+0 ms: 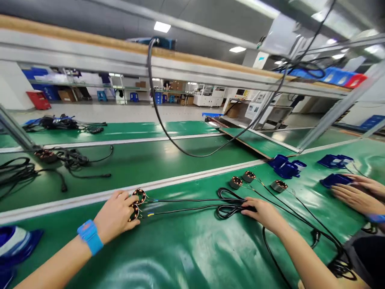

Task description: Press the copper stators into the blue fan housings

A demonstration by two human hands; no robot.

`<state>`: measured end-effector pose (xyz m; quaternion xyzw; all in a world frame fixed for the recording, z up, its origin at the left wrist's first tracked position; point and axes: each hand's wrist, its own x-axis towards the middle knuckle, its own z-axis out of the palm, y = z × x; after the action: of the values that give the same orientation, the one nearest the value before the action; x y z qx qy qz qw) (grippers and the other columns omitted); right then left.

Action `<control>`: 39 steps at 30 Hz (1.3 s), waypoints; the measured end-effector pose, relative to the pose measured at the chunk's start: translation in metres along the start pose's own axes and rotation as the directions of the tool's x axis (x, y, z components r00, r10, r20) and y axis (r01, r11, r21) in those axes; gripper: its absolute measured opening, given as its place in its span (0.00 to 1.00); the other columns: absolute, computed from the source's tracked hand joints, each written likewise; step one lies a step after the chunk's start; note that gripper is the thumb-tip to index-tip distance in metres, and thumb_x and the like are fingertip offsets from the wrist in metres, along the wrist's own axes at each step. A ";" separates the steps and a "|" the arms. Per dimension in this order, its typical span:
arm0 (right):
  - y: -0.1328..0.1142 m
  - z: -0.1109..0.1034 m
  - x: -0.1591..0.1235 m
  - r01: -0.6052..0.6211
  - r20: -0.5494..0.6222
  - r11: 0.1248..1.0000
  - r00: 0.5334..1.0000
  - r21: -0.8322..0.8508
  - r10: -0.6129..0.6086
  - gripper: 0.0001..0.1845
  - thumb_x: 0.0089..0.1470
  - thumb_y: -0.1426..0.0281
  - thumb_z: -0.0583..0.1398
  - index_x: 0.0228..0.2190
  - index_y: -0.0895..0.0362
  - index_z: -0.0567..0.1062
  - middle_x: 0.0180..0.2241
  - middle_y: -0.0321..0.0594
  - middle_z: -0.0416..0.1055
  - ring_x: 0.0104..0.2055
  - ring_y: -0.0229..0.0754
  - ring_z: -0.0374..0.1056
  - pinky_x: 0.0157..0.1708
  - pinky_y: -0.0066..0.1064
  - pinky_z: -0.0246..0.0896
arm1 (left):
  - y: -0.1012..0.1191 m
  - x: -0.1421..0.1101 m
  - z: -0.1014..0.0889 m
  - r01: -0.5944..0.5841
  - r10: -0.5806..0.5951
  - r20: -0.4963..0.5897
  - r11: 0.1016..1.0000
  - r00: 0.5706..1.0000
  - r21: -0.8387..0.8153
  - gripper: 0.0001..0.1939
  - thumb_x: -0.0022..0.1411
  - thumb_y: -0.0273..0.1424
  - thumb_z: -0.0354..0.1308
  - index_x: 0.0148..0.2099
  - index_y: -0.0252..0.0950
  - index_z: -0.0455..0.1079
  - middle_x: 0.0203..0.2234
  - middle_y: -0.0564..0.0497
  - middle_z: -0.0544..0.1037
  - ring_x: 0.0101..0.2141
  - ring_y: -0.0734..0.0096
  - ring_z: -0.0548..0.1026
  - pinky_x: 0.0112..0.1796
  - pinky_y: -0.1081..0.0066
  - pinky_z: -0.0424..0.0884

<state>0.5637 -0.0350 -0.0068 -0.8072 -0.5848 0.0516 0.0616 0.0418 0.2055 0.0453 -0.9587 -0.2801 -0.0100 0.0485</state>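
My left hand [118, 212], with a blue wristband [90, 237], is closed on two ring-shaped motor stators [139, 196] with copper windings. They sit side by side on the green mat, partly covered by my fingers. Thin black cables [186, 200] stretch to the right from beside the stators, with blue and yellow wire ends near them; whether these are joined is too small to tell. At their other end, my right hand [259, 212] grips the looped bundle of black cables [227, 210] low over the mat.
More stators [236, 182] with leads lie beyond my right hand. Blue plastic housings [287, 166] stand at the right, where another person's hands [357, 194] touch one. A blue housing [18, 245] is at the left edge. Tangled cables [75, 158] lie far left. A cable [192, 155] hangs from the shelf.
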 end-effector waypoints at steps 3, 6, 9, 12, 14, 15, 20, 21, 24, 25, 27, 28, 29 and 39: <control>0.014 0.004 -0.008 0.057 -0.007 0.996 0.998 -0.069 -0.057 0.21 0.61 0.53 0.57 0.44 0.50 0.83 0.57 0.47 0.74 0.59 0.55 0.71 0.61 0.50 0.61 | 0.040 -0.059 0.012 -0.013 0.014 -0.149 1.000 0.989 0.002 0.17 0.61 0.47 0.65 0.26 0.41 0.78 0.48 0.52 0.81 0.40 0.58 0.71 0.45 0.53 0.65; 0.021 0.007 -0.012 0.058 0.020 0.992 0.998 -0.116 -0.056 0.23 0.61 0.49 0.55 0.45 0.46 0.82 0.58 0.42 0.74 0.61 0.58 0.69 0.62 0.60 0.55 | 0.066 -0.096 0.019 -0.012 0.010 -0.260 1.000 0.966 -0.008 0.20 0.59 0.49 0.67 0.23 0.41 0.76 0.47 0.54 0.81 0.37 0.61 0.68 0.43 0.55 0.64; 0.026 0.008 -0.014 0.071 0.036 0.990 0.997 -0.121 -0.067 0.25 0.61 0.47 0.53 0.45 0.45 0.82 0.58 0.41 0.73 0.61 0.58 0.68 0.63 0.62 0.50 | 0.073 -0.111 0.019 -0.048 0.031 -0.233 0.997 0.972 -0.068 0.21 0.58 0.52 0.67 0.26 0.40 0.75 0.51 0.55 0.79 0.40 0.60 0.68 0.46 0.56 0.63; 0.032 0.009 -0.015 0.096 0.002 0.992 0.995 -0.083 -0.096 0.26 0.62 0.45 0.51 0.43 0.45 0.82 0.57 0.43 0.74 0.61 0.56 0.69 0.64 0.55 0.52 | 0.070 -0.115 0.017 -0.085 0.060 -0.206 0.990 0.977 -0.116 0.21 0.60 0.52 0.65 0.27 0.40 0.75 0.55 0.55 0.77 0.43 0.59 0.69 0.47 0.56 0.62; 0.034 0.009 -0.015 0.120 -0.023 0.992 0.992 -0.034 -0.121 0.27 0.62 0.45 0.51 0.42 0.46 0.82 0.56 0.43 0.75 0.60 0.54 0.69 0.63 0.51 0.56 | 0.068 -0.116 0.018 -0.091 0.064 -0.196 0.987 0.979 -0.131 0.21 0.62 0.52 0.63 0.28 0.40 0.75 0.57 0.55 0.75 0.44 0.59 0.69 0.48 0.56 0.62; 0.035 0.009 -0.016 0.132 -0.027 0.991 0.991 -0.011 -0.133 0.27 0.62 0.45 0.52 0.42 0.47 0.82 0.55 0.44 0.76 0.60 0.54 0.69 0.63 0.49 0.57 | 0.067 -0.116 0.018 -0.090 0.063 -0.195 0.987 0.979 -0.135 0.21 0.63 0.52 0.62 0.28 0.41 0.75 0.57 0.55 0.75 0.44 0.58 0.69 0.48 0.55 0.62; 0.035 0.009 -0.017 0.147 -0.012 0.986 0.989 0.075 -0.147 0.20 0.61 0.52 0.57 0.42 0.49 0.81 0.55 0.47 0.75 0.61 0.53 0.69 0.65 0.43 0.57 | 0.067 -0.117 0.023 -0.104 0.072 -0.204 0.983 0.976 -0.150 0.22 0.66 0.52 0.59 0.29 0.41 0.75 0.57 0.53 0.75 0.45 0.58 0.71 0.50 0.53 0.63; 0.036 0.009 -0.017 0.145 -0.008 0.985 0.989 0.089 -0.145 0.19 0.61 0.52 0.57 0.42 0.49 0.81 0.55 0.47 0.75 0.62 0.53 0.68 0.65 0.42 0.56 | 0.068 -0.117 0.024 -0.105 0.071 -0.207 0.981 0.976 -0.160 0.22 0.66 0.51 0.59 0.29 0.40 0.75 0.57 0.53 0.75 0.45 0.58 0.71 0.50 0.53 0.63; 0.034 0.005 -0.017 0.126 0.005 0.990 0.992 0.067 -0.127 0.22 0.60 0.48 0.56 0.40 0.48 0.81 0.55 0.46 0.75 0.65 0.56 0.64 0.66 0.49 0.55 | 0.070 -0.116 0.025 -0.085 0.040 -0.211 0.974 0.977 -0.212 0.21 0.67 0.49 0.59 0.29 0.40 0.74 0.57 0.51 0.75 0.47 0.57 0.72 0.51 0.54 0.65; 0.030 0.002 -0.018 0.120 0.001 0.992 0.993 0.032 -0.120 0.25 0.60 0.45 0.54 0.40 0.48 0.82 0.56 0.46 0.75 0.66 0.59 0.62 0.65 0.53 0.55 | 0.071 -0.116 0.024 -0.079 0.029 -0.214 0.970 0.976 -0.229 0.20 0.67 0.49 0.59 0.30 0.39 0.74 0.57 0.50 0.75 0.48 0.56 0.72 0.51 0.54 0.65; 0.012 -0.012 -0.022 0.121 -0.042 0.992 0.992 -0.046 -0.123 0.34 0.57 0.36 0.51 0.40 0.48 0.83 0.57 0.49 0.73 0.67 0.66 0.59 0.63 0.62 0.53 | 0.074 -0.117 0.022 -0.065 0.000 -0.251 0.966 0.968 -0.250 0.19 0.67 0.48 0.60 0.33 0.39 0.75 0.58 0.46 0.75 0.51 0.53 0.72 0.52 0.53 0.65; -0.004 -0.020 -0.026 0.122 -0.074 0.991 0.989 -0.062 -0.127 0.37 0.55 0.34 0.51 0.41 0.48 0.83 0.59 0.51 0.71 0.66 0.68 0.61 0.61 0.63 0.56 | 0.077 -0.118 0.020 -0.062 -0.017 -0.293 0.964 0.956 -0.257 0.17 0.67 0.47 0.60 0.36 0.38 0.76 0.57 0.44 0.75 0.52 0.52 0.72 0.52 0.52 0.65; -0.025 -0.029 -0.029 0.124 -0.114 0.991 0.985 -0.052 -0.129 0.38 0.54 0.32 0.52 0.42 0.47 0.83 0.60 0.52 0.70 0.64 0.68 0.63 0.57 0.61 0.62 | 0.079 -0.119 0.018 -0.062 -0.033 -0.343 0.963 0.939 -0.263 0.16 0.67 0.45 0.61 0.39 0.38 0.76 0.54 0.43 0.77 0.51 0.53 0.73 0.52 0.53 0.65; -0.314 -0.001 -0.037 0.493 0.092 0.549 0.682 0.675 -0.726 0.17 0.70 0.63 0.55 0.53 0.53 0.77 0.50 0.44 0.77 0.54 0.52 0.73 0.54 0.45 0.71 | 0.099 -0.131 0.021 -0.134 0.033 -0.348 0.954 0.937 -0.269 0.18 0.67 0.19 0.58 0.57 0.33 0.72 0.45 0.45 0.78 0.44 0.62 0.75 0.49 0.61 0.69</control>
<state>0.2580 0.0266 0.0447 -0.4588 -0.7840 0.3559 0.2195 -0.0159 0.0541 0.0092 -0.9504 -0.2217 -0.2138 -0.0440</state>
